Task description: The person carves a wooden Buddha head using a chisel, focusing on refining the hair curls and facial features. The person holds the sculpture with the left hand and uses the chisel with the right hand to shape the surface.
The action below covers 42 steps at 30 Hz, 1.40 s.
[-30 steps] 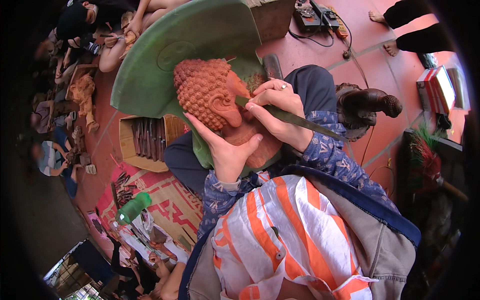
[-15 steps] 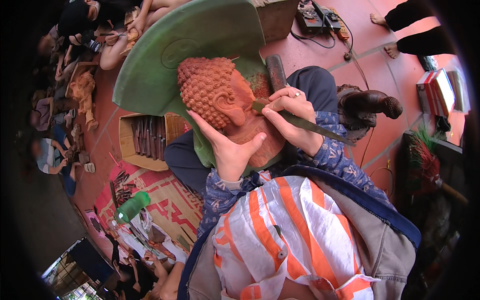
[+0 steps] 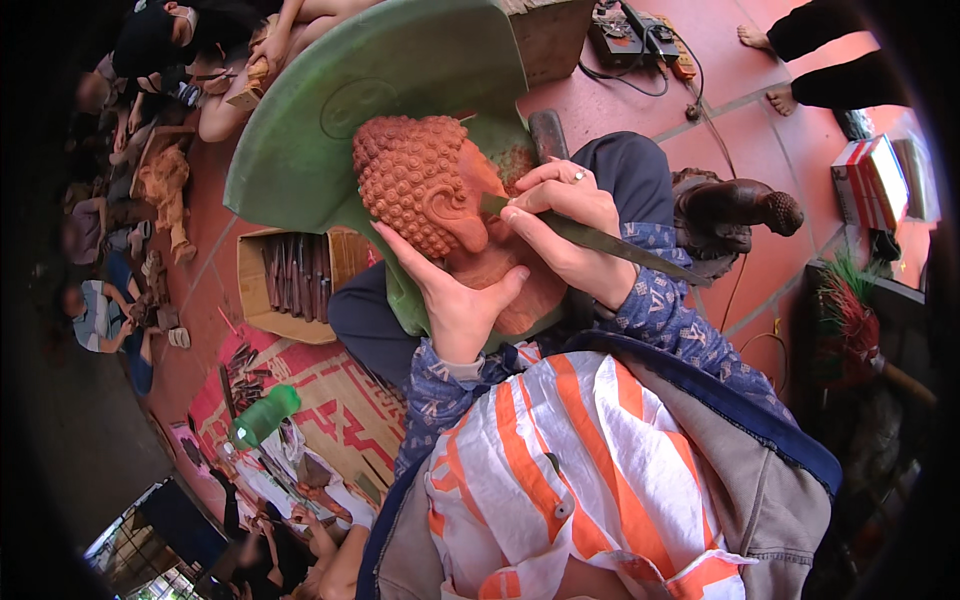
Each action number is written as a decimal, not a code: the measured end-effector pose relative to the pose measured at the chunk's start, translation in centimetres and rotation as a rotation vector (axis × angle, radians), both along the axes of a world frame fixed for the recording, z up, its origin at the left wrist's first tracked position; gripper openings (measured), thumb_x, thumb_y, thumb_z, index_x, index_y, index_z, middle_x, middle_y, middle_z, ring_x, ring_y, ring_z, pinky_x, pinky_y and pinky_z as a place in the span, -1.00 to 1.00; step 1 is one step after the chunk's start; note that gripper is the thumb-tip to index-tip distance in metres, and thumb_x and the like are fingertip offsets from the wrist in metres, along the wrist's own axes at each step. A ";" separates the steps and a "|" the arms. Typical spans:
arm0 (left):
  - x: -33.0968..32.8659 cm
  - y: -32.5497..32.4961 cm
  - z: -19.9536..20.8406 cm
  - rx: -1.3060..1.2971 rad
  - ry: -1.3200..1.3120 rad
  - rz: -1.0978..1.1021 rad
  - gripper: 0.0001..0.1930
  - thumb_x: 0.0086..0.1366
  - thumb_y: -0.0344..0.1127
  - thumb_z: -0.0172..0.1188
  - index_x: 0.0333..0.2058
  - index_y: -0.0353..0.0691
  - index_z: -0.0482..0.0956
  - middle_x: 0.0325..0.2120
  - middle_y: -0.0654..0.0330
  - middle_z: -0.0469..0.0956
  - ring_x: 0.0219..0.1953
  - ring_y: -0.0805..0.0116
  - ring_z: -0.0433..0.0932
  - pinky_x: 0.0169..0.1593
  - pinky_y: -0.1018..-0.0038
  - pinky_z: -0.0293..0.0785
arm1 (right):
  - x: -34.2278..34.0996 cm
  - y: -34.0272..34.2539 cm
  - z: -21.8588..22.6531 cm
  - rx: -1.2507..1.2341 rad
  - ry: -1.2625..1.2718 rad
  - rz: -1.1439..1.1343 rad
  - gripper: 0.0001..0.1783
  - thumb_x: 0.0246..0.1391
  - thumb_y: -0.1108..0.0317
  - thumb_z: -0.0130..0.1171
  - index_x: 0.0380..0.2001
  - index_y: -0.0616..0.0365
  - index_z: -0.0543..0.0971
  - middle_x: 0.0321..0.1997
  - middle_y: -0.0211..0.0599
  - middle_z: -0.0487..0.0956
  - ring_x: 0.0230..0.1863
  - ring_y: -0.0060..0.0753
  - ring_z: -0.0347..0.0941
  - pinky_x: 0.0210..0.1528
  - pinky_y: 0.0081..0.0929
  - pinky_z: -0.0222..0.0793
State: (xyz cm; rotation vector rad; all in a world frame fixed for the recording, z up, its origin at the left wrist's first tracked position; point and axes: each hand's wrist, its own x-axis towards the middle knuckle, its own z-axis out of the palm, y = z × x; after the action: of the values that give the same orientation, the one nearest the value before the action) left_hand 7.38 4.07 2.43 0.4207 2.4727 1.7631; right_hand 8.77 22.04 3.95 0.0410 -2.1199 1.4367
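A carved reddish-brown wooden head (image 3: 420, 190) with rows of round curls and a long ear lies sideways over my lap. My left hand (image 3: 455, 300) grips its lower side, the fingers along the curls and the thumb across the neck. My right hand (image 3: 575, 225) pinches a long, flat, dark metal file (image 3: 625, 248) near one end. The tip of the file touches the head in front of the ear. Under the head is a large curved green plastic sheet (image 3: 290, 150), with reddish wood dust on it beside a dark bar (image 3: 547, 135).
At left stands a cardboard box (image 3: 290, 325) of dark-handled tools, near a patterned mat (image 3: 350, 410) with a green bottle (image 3: 265, 415). A dark carved figure (image 3: 735, 215) is at my right. Beyond lie a corded electrical box (image 3: 620, 45) and another person's bare feet (image 3: 770, 70).
My right hand and the file have shifted slightly left and up, closer to the ear. The wooden head is turned a little, while my left hand keeps its hold.
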 end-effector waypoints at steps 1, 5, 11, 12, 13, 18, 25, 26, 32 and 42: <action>0.1 0.1 0.0 0.017 -0.021 0.001 0.54 -0.21 -0.17 0.64 0.41 -0.34 -0.56 0.41 -0.29 -0.26 0.48 -0.14 -0.21 0.49 0.07 -0.23 | -0.6 -0.3 -0.1 -0.019 0.019 0.008 -0.91 -0.11 0.42 0.38 -0.56 0.16 0.65 -0.47 -0.30 0.65 -0.29 -0.28 0.57 -0.11 -0.31 0.39; -0.1 0.2 0.3 -0.030 0.021 -0.002 0.54 -0.20 -0.18 0.64 0.41 -0.33 -0.56 0.41 -0.29 -0.25 0.48 -0.13 -0.19 0.49 0.08 -0.24 | 0.8 0.8 -0.9 0.068 0.026 0.011 -0.89 -0.12 0.42 0.39 -0.59 0.16 0.63 -0.51 -0.32 0.62 -0.32 -0.28 0.56 -0.14 -0.29 0.39; -0.2 0.2 0.1 0.028 -0.008 -0.006 0.54 -0.19 -0.16 0.63 0.41 -0.35 -0.57 0.41 -0.29 -0.25 0.48 -0.13 -0.20 0.49 0.10 -0.24 | -0.9 -0.2 0.1 0.033 0.073 0.041 -0.89 -0.13 0.41 0.39 -0.57 0.17 0.64 -0.52 -0.32 0.62 -0.32 -0.25 0.55 -0.17 -0.30 0.40; -0.2 0.3 0.2 0.052 -0.021 -0.005 0.54 -0.19 -0.16 0.63 0.41 -0.35 -0.57 0.41 -0.29 -0.26 0.48 -0.13 -0.20 0.50 0.10 -0.25 | -0.8 -0.2 0.1 0.034 0.063 0.037 -0.89 -0.12 0.41 0.39 -0.57 0.17 0.65 -0.52 -0.32 0.62 -0.31 -0.25 0.55 -0.16 -0.30 0.40; -0.3 0.3 0.1 0.023 0.003 -0.005 0.54 -0.19 -0.16 0.63 0.41 -0.34 -0.57 0.41 -0.28 -0.25 0.48 -0.13 -0.19 0.49 0.10 -0.24 | -0.5 0.0 0.0 0.035 0.053 0.034 -0.89 -0.12 0.40 0.39 -0.57 0.16 0.65 -0.52 -0.32 0.62 -0.30 -0.25 0.56 -0.16 -0.29 0.40; -0.3 0.2 0.4 -0.078 0.071 -0.006 0.53 -0.19 -0.19 0.63 0.41 -0.34 -0.56 0.41 -0.28 -0.24 0.48 -0.11 -0.18 0.49 0.12 -0.23 | 0.9 1.1 -1.0 0.084 -0.030 0.013 -0.90 -0.11 0.38 0.39 -0.54 0.15 0.67 -0.47 -0.29 0.63 -0.26 -0.24 0.57 -0.11 -0.28 0.40; -0.2 0.3 0.3 0.003 0.004 0.004 0.54 -0.21 -0.16 0.64 0.41 -0.35 -0.55 0.41 -0.30 -0.25 0.48 -0.15 -0.19 0.49 0.09 -0.23 | -0.3 1.0 -0.8 0.055 0.024 0.078 -0.89 -0.10 0.36 0.40 -0.53 0.14 0.68 -0.46 -0.29 0.62 -0.31 -0.26 0.56 -0.14 -0.29 0.40; -0.3 0.2 0.4 -0.060 0.055 -0.006 0.54 -0.21 -0.17 0.64 0.41 -0.34 -0.56 0.41 -0.30 -0.25 0.48 -0.15 -0.19 0.49 0.08 -0.23 | 0.4 1.3 -1.0 0.052 0.002 0.077 -0.89 -0.10 0.36 0.40 -0.53 0.13 0.68 -0.46 -0.30 0.62 -0.31 -0.26 0.56 -0.12 -0.29 0.39; -0.2 0.1 0.2 -0.067 0.047 0.001 0.55 -0.20 -0.13 0.64 0.41 -0.35 -0.56 0.41 -0.30 -0.26 0.48 -0.16 -0.21 0.49 0.07 -0.24 | -0.3 1.0 0.3 0.099 0.024 0.104 -0.90 -0.09 0.35 0.42 -0.53 0.09 0.68 -0.48 -0.41 0.62 -0.30 -0.35 0.53 -0.06 -0.28 0.33; -0.3 0.0 -0.1 -0.052 0.039 0.002 0.55 -0.21 -0.12 0.64 0.41 -0.35 -0.56 0.41 -0.30 -0.26 0.48 -0.15 -0.22 0.49 0.08 -0.25 | -0.7 1.3 0.8 0.165 -0.032 0.162 -0.87 -0.07 0.31 0.41 -0.52 0.07 0.65 -0.49 -0.49 0.60 -0.29 -0.37 0.51 0.08 -0.21 0.26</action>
State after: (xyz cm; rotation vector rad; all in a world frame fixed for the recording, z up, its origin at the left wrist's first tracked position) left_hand 7.07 4.06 2.38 0.4534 2.5397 1.7035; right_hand 8.09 23.35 4.80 0.2594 -2.3017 1.3554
